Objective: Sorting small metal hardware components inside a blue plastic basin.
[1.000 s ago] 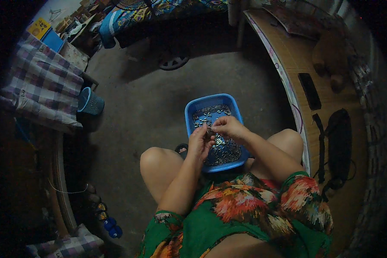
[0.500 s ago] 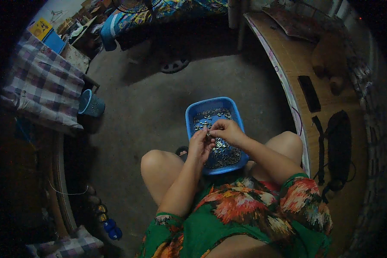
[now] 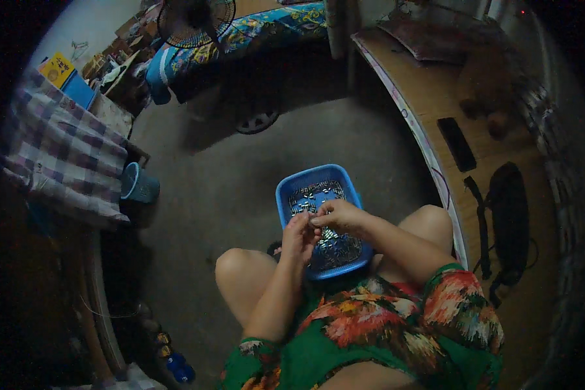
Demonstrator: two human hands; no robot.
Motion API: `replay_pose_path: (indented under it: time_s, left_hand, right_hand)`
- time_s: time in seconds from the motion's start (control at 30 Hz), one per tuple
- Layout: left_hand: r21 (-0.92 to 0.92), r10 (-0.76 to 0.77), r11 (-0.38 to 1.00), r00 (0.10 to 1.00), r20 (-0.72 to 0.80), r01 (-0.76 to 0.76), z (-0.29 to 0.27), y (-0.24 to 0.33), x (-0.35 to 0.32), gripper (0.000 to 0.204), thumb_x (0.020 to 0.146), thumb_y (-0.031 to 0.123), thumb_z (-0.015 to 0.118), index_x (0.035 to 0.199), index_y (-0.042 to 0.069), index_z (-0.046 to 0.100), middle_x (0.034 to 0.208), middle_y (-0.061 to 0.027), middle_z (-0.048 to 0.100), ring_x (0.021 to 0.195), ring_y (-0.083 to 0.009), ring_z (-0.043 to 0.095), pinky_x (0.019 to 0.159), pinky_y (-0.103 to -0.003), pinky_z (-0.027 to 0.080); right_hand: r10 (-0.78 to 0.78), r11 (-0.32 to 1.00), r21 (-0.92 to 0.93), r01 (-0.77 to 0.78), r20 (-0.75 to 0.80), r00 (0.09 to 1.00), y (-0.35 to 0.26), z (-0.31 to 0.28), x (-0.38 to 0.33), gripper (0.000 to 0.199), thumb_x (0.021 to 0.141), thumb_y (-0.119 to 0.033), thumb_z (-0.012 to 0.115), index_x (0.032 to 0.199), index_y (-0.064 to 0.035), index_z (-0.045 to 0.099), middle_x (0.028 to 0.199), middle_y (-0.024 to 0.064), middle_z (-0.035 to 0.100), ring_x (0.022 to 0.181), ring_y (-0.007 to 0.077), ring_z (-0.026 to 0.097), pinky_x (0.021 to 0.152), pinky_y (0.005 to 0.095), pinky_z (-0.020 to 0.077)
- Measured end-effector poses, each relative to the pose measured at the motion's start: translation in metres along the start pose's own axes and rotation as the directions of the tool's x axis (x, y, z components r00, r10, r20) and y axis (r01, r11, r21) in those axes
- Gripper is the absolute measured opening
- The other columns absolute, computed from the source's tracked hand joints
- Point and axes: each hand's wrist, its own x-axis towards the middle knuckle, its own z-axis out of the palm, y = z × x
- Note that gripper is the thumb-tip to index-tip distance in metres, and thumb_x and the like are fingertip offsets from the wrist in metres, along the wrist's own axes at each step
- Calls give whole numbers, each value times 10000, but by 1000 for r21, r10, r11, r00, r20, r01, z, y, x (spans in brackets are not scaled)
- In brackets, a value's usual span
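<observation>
Left and right hands at work over a basket of small metal pieces. The left hand lies over the basket's left edge, palm partly turned inward; the right hand reaches across from the right edge, and the fingers of the two meet above the middle. Whether they are clamped on a piece cannot be told at this size. The metal pieces lie loose inside the blue basket, crowded toward its near edge and more scattered toward the far edge, where blue bottom shows between them. The basket stands between the left knee and the right knee; what bears its weight is hidden.

Handling, as judged from appearance: each piece is short, shiny and probably rigid, light singly and unlikely to break, but smooth enough to slip or roll from a loose pinch. A hold across the sides at mid-length, between thumb and forefinger pads, should serve best. In bulk the pieces may be heavy; the basket, seemingly thin plastic, would be better taken by opposite edges than by one corner.
</observation>
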Motion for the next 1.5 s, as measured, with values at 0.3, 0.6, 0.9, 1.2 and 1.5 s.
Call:
replay_pose_path:
  time_s: [0.3,0.6,0.9,1.2,1.5]
  left_hand:
    - [-91,54,994,996,-76,-61,-9,2,5,177,858,236,459,863,61,482,723,-85,542,545,-143,480,465,-227,382]
    - [-55,0,998,996,-92,-5,-7,-2,5,176,864,239,442,849,66,475,702,-77,539,538,-140,473,445,-229,363]
    - [-30,22,999,993,-113,-25,-6,-3,4,205,837,263,485,859,59,495,715,-72,546,551,-138,488,451,-234,379]
    - [-44,-3,999,996,-88,-1,-8,-5,7,180,854,215,458,839,38,492,731,-87,547,548,-149,486,475,-241,411]
    - [-67,-12,998,997,-81,7,-7,-7,7,188,856,218,453,832,37,495,719,-81,535,568,-156,490,489,-257,417]
  right_hand:
    - [-9,960,280,13,-14,1000,-4,0,-3,176,838,-174,475,937,-36,521,680,2,487,529,67,419,415,190,335]
    - [-39,972,234,32,25,999,-3,-1,-4,167,831,-166,503,940,-42,530,685,9,493,522,62,421,403,181,317]
    - [-23,960,279,22,0,1000,-3,-1,-3,219,826,-95,488,1025,-5,479,774,47,555,550,73,452,430,181,351]
    - [-25,980,197,27,-13,1000,-4,0,-6,146,803,-148,553,909,-46,550,703,2,542,545,54,444,436,166,334]
    - [-174,984,12,177,-105,979,1,8,-6,143,778,-179,595,839,-51,571,679,14,557,524,54,454,441,183,342]
